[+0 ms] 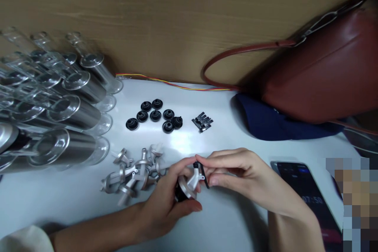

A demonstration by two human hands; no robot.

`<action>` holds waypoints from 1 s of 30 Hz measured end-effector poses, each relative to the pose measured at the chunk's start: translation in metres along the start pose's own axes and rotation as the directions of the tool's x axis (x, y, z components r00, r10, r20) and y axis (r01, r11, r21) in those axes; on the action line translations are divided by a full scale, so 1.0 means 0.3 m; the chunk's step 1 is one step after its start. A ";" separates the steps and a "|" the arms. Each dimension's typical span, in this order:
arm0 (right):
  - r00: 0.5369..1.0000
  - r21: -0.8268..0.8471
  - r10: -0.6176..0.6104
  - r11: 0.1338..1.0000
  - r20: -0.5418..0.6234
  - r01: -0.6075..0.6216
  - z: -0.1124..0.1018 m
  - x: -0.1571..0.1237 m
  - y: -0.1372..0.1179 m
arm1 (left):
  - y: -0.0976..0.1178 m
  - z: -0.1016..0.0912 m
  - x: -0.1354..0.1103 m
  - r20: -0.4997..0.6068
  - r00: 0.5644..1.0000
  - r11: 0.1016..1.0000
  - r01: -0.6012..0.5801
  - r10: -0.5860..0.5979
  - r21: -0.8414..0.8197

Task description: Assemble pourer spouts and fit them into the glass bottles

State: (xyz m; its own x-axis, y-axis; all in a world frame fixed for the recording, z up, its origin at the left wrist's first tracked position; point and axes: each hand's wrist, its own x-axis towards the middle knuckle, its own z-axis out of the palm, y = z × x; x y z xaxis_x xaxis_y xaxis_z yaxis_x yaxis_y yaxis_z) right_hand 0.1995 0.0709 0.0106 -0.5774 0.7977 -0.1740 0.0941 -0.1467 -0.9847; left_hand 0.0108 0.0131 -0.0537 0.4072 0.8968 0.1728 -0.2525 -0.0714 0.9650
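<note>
Glass-and-brushed-steel cylindrical vessels (78,145) crowd ten o'clock of the part in hand; silver metal spouted lids (144,163) lie heaped at nine, round black stoppers (155,116) at eleven. The left hand (167,197) grips one silver, black-based spouted lid (193,183); loose black levers (202,120) lie at twelve. Beside the spout, a slim black lever (206,182) is pinched by the right hand (236,169).

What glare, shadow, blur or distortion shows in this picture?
Head view: glare washes the white table below the black caps; head view: a soft shadow lies below the right hand; head view: the glass vessels at left look blurred and slanted, probably lens distortion, while the silver spout in the left hand is readable; head view: the lower right corner is pixelated.
</note>
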 end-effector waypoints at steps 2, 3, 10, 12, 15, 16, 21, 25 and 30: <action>0.999 0.032 0.032 0.999 -0.017 -0.031 0.002 0.006 0.003 | -0.001 -0.001 0.001 0.001 1.000 1.000 0.005 -0.005 0.025; 0.998 0.048 0.048 0.998 -0.030 -0.047 0.003 0.008 0.006 | -0.002 -0.002 0.001 0.001 1.000 0.999 0.008 -0.008 0.036; 0.983 0.185 0.153 0.974 -0.102 -0.133 0.019 0.012 0.009 | -0.006 -0.003 -0.009 0.003 1.000 0.998 0.023 -0.023 0.064; 0.973 0.248 0.213 0.951 -0.085 -0.186 0.021 0.011 0.005 | -0.004 -0.002 -0.009 0.002 0.999 0.997 0.032 -0.032 0.077; 0.961 0.368 0.276 0.895 -0.014 -0.252 0.024 0.010 0.000 | 0.001 0.002 -0.007 0.012 1.000 0.997 0.013 -0.014 0.072; 0.958 0.406 0.286 0.875 0.010 -0.265 0.025 0.010 -0.001 | 0.002 0.003 -0.006 0.020 1.000 0.998 -0.002 0.001 0.069; 0.950 0.498 0.309 0.818 0.041 -0.288 0.036 0.010 -0.004 | 0.003 0.006 -0.004 0.008 0.999 0.994 -0.050 0.049 0.098; 0.952 0.489 0.303 0.826 0.037 -0.282 0.039 0.008 -0.009 | 0.006 0.006 -0.008 0.017 0.999 0.993 -0.048 0.046 0.112; 0.941 0.494 0.323 0.805 0.098 -0.328 0.037 0.006 -0.010 | 0.015 0.004 -0.004 0.038 0.999 0.995 -0.036 0.032 0.094</action>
State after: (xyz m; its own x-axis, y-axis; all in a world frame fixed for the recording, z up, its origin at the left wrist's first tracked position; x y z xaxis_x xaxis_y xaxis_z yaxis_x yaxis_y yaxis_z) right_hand 0.1890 0.0663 0.0132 -0.5925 0.6463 -0.4809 -0.1361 -0.6687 -0.7310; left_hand 0.0103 0.0112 -0.0492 0.4322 0.8767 0.2112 -0.1833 -0.1440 0.9725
